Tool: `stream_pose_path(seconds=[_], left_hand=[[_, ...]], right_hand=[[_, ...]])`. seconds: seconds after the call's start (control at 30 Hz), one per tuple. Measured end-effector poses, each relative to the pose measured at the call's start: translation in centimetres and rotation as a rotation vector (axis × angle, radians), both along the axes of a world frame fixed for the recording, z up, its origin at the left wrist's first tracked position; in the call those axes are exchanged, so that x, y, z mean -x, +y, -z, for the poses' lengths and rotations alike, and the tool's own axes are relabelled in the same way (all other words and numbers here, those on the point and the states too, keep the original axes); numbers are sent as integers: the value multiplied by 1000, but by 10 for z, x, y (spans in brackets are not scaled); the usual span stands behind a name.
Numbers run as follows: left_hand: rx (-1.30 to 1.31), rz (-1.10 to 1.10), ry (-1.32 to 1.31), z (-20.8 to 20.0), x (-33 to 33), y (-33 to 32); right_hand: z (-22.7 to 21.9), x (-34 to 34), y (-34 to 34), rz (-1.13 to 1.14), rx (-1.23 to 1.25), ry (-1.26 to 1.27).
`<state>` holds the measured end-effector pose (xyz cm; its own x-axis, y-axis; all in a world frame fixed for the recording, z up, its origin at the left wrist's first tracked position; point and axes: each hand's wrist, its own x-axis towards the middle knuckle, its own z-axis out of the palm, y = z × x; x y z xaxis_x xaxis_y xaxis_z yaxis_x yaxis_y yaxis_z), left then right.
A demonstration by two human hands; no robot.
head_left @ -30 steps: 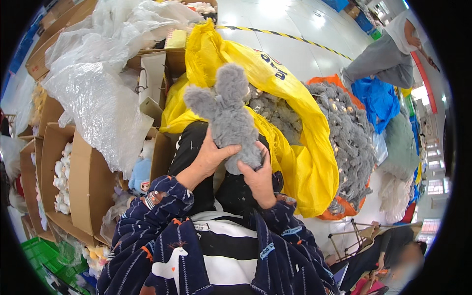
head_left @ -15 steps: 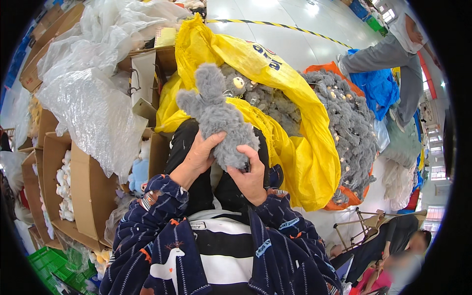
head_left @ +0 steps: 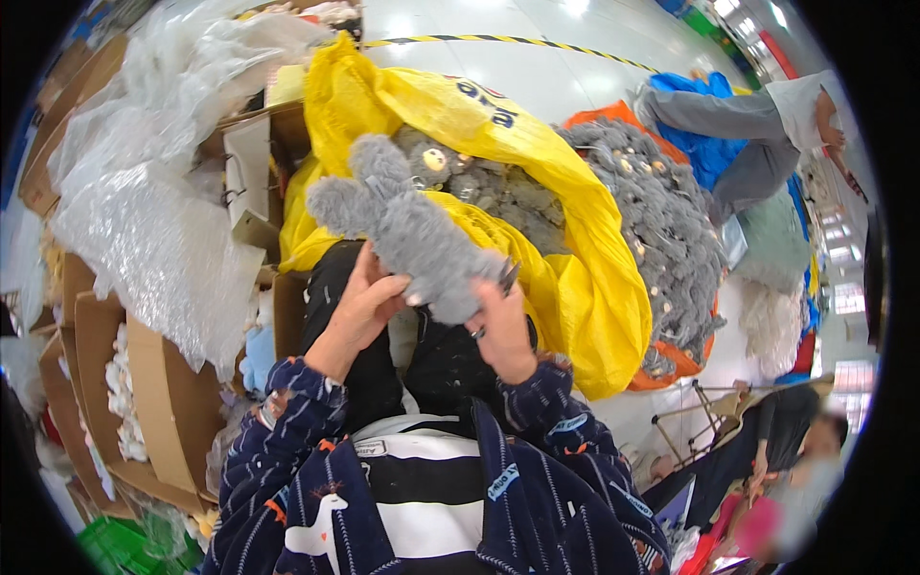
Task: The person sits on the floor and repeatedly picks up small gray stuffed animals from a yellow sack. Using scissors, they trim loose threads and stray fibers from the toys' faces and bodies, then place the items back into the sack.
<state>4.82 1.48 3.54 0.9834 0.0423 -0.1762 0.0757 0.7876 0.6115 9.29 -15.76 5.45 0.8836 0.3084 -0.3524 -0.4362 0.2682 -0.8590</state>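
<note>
A grey fluffy plush toy (head_left: 417,235) with two long ears lies face down or turned away over my lap, tilted toward the upper left. My left hand (head_left: 367,299) grips its side, thumb on the fur. At its lower right end is my right hand (head_left: 500,321), blurred, fingers curled around a small pair of dark scissors (head_left: 509,275) whose tips poke out beside the toy. Fine details of the scissors are smeared. Just beyond the toy, a yellow woven sack (head_left: 599,331) gapes around several grey plush pieces (head_left: 517,201).
An orange sack (head_left: 613,117) heaped with grey plush stands to the right. Cardboard boxes (head_left: 158,402) and clear plastic sheeting (head_left: 153,259) crowd the left. A person in grey trousers (head_left: 719,120) is at upper right, another person (head_left: 757,470) sits lower right beside a folding frame (head_left: 704,412).
The plush toy has tilted further left. My right hand has shifted and turned at its lower end, bringing the scissor tips into sight. My left hand has moved to the toy's side.
</note>
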Motion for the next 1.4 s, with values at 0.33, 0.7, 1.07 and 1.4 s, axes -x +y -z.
stream_pose_path(seconds=[0.33,0.7,1.07,1.4], left_hand=[[-327,-103,32,-9,-17,23],[-416,75,29,7,-38,16],[-322,296,97,2,-42,24],[-259,329,97,2,-40,30]], right_hand=[[-39,-131,-127,855,-299,-278],[131,-211,7,-91,635,-434],[186,-244,83,-450,1262,-1054],[196,-264,107,-664,1531,-1341]])
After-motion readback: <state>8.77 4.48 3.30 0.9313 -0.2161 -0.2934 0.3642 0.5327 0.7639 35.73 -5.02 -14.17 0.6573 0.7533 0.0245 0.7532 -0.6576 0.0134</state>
